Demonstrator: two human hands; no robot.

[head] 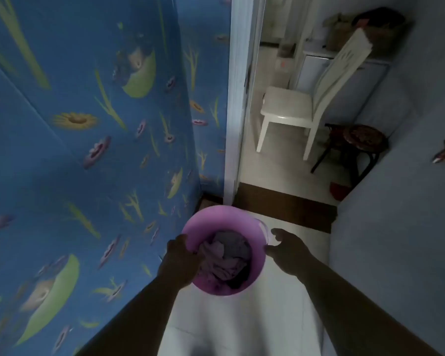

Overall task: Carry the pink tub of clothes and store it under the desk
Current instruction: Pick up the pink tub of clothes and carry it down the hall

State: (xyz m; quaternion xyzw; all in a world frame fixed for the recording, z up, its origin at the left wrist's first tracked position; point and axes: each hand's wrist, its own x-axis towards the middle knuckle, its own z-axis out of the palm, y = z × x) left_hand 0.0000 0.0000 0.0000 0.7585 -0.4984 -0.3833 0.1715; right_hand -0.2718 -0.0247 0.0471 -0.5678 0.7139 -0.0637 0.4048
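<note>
Covering the left side, a blue flowered fabric (88, 150) hangs beside a white door frame (238, 98). Beyond the doorway stand a white chair (306, 104) and a dark stool (357, 142). Low over the pale floor (229, 325), the pink tub (211, 219) holds crumpled clothes (226, 260). The left hand (180, 260) grips its near-left rim; the right hand (288, 250) touches the right rim, fingers spread.
</note>
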